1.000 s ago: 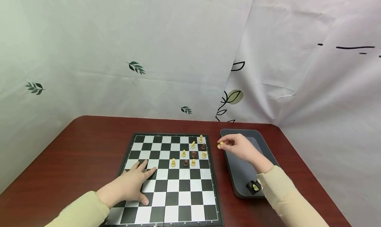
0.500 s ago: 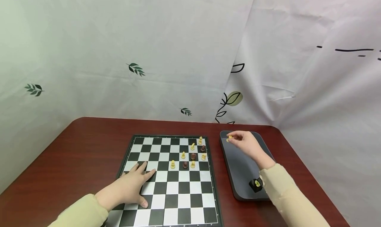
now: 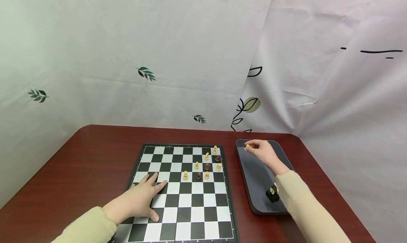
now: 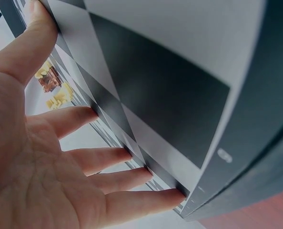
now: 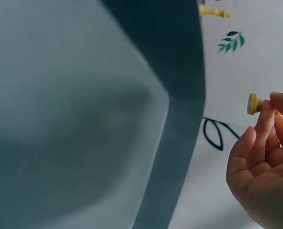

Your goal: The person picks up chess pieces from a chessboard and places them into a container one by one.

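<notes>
My right hand [image 3: 262, 152] pinches a yellow chess piece [image 5: 254, 104] between thumb and fingertips, above the far left part of a grey tray [image 3: 257, 177]. The fingers hide most of that piece. My left hand [image 3: 140, 198] rests with spread fingers on the left side of a black-and-white chessboard [image 3: 190, 200]; its fingertips touch the squares in the left wrist view. On the far right part of the board, yellow pieces such as a pawn [image 3: 186, 175] stand among brown ones, including a brown piece [image 3: 199, 175].
A small black object [image 3: 272, 195] with a yellow patch shows beside the right sleeve; whether it lies in the tray I cannot tell. The dark red table [image 3: 79, 165] ends at a pale patterned cloth [image 3: 190, 59] behind.
My right hand has shifted right with the yellow chess piece, from the tray's left edge to over the tray. The left hand and the pieces on the board have stayed put.
</notes>
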### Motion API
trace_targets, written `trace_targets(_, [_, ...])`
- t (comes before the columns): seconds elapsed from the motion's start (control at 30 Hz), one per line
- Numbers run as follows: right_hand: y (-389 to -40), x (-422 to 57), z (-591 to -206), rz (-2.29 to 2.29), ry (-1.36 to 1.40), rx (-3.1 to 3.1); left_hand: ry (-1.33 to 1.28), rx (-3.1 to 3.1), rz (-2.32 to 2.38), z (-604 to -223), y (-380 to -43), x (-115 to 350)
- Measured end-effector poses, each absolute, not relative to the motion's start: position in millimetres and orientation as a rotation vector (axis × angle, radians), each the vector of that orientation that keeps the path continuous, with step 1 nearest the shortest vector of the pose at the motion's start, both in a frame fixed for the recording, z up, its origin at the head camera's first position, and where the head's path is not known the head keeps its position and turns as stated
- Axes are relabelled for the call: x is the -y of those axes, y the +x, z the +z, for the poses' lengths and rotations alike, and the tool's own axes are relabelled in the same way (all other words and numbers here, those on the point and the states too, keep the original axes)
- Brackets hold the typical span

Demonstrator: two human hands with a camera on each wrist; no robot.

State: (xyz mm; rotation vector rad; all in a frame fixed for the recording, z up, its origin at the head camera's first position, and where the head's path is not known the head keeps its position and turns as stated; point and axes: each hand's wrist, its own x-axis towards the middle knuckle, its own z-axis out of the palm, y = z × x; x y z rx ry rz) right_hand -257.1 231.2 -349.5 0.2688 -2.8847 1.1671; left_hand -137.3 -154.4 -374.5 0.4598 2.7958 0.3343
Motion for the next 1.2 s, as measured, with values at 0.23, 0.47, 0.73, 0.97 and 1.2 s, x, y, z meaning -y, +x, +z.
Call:
trace_targets(0.23, [-268, -232, -363, 1.186, 0.213, 2.897, 0.455, -2.793, 0.349, -374, -136, 155])
trace_targets(0.47, [-276, -235, -379, 1.176, 0.204, 2.916, 0.445, -2.784, 0.356, -377, -135, 155])
trace_targets(0.73, [-281, -239, -388, 1.177, 0.216, 2.911, 0.441, -2.785, 0.366, -376, -137, 155])
trace_targets(0.97, [-281, -240, -395, 1.16, 0.235, 2.926, 0.439, -2.791, 0.351, -376, -137, 155])
trace_targets(1.2, [-281, -242, -399, 1.136, 0.228, 2.947, 0.44, -2.793, 0.359, -375, -136, 155])
